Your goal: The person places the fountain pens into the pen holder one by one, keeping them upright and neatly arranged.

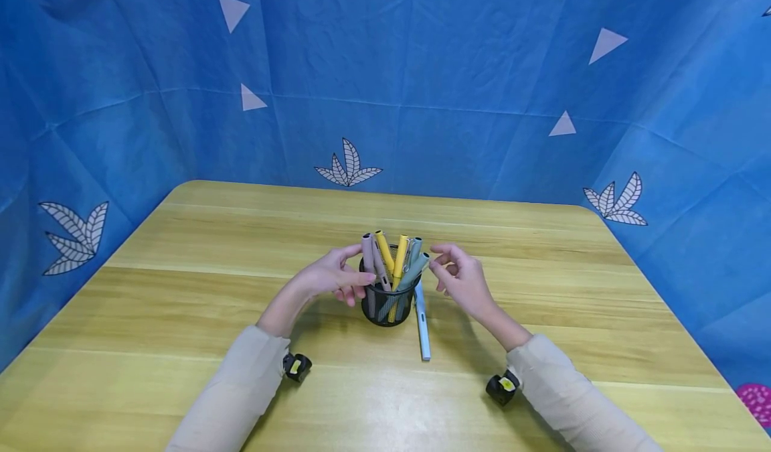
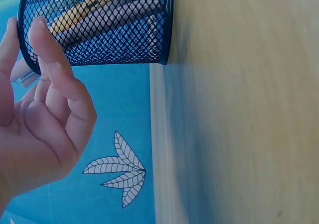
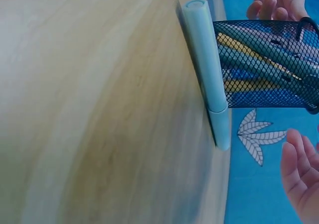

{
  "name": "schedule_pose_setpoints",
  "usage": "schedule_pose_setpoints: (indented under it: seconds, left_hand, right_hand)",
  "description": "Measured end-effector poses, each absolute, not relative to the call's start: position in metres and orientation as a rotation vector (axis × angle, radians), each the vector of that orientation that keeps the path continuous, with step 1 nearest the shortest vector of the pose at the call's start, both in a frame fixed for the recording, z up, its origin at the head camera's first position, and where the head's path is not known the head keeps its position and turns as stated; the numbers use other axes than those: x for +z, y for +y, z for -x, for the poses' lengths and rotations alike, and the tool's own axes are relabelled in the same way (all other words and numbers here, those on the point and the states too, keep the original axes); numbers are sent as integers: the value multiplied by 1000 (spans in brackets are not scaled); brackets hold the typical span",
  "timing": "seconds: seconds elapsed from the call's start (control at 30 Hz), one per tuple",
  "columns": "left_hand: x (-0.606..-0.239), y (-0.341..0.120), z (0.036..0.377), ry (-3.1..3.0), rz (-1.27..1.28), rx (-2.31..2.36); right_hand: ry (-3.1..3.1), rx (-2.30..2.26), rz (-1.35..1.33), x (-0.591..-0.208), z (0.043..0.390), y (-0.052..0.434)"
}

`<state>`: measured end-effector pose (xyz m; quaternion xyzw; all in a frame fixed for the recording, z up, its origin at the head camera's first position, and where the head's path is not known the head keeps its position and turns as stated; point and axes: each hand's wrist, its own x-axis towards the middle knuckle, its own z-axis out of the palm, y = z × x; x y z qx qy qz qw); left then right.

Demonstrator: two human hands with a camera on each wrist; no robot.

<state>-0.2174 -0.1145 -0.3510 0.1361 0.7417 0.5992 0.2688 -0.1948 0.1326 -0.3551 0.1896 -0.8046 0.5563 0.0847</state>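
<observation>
Two forearms in beige sleeves reach forward from the bottom of the head view, angling inward toward each other. The left hand (image 1: 330,279) sits just left of the mesh pen cup (image 1: 387,305), palm turned toward it, fingers (image 2: 55,59) loosely bent with the tips close against the cup's rim (whether they actually touch it is unclear). The right hand (image 1: 462,279) hovers just right of the cup, held a little apart from it, fingers relaxed and slightly curled, gripping nothing. Both wrists are raised off the worktop (image 1: 181,345), each wearing a small black camera on its underside.
</observation>
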Motion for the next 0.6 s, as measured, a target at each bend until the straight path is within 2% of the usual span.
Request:
schedule_pose_setpoints:
  seconds: [0.2, 0.6]
  left_hand:
    - [-351, -115, 217, 2000, -366, 1613]
    - [-351, -115, 217, 1992, -366, 1620]
  right_hand:
    - [-2486, 1666, -561, -374, 207, 139]
    - [-2825, 1565, -559, -381, 209, 142]
